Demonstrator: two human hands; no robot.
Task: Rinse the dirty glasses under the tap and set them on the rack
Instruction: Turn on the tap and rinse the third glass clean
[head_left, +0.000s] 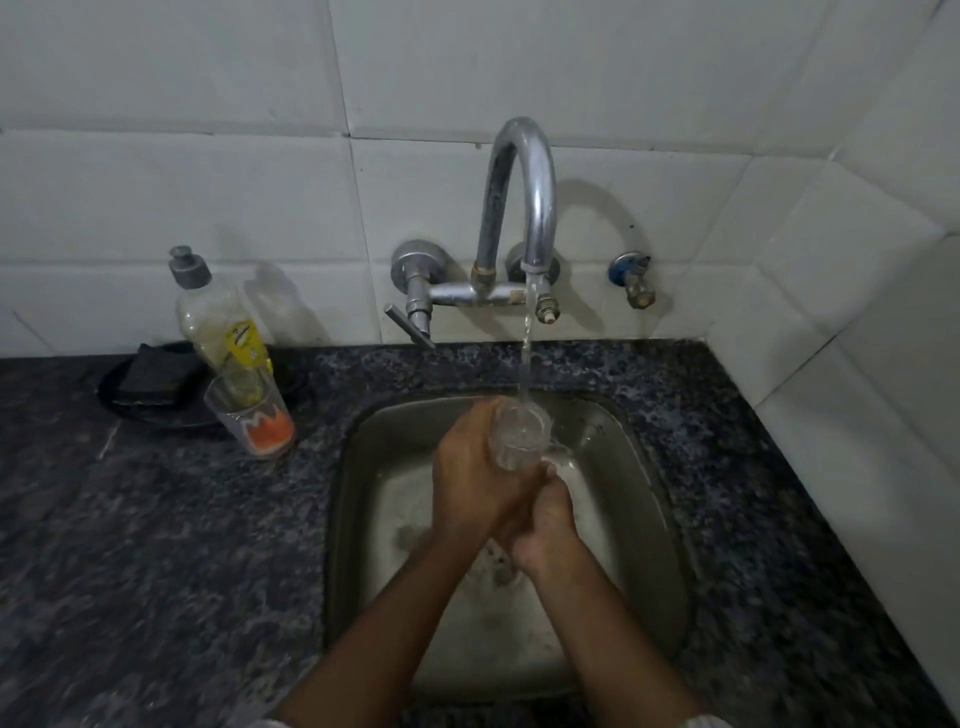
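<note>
Rinsing now: left hand (475, 467) wraps glass (519, 436) under tap (519, 197), right hand (545, 525) cups its base. Next, find the rack; none visible.

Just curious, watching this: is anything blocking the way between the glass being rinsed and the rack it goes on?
Cannot say: no rack is in view. The left hand holds the clear glass under the tap, with the right hand at its base. A printed glass stands on the counter to the left.

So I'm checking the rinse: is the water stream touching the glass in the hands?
Touching. The head view shows the water stream falling straight into the open mouth of the glass, held by the left hand.
</note>
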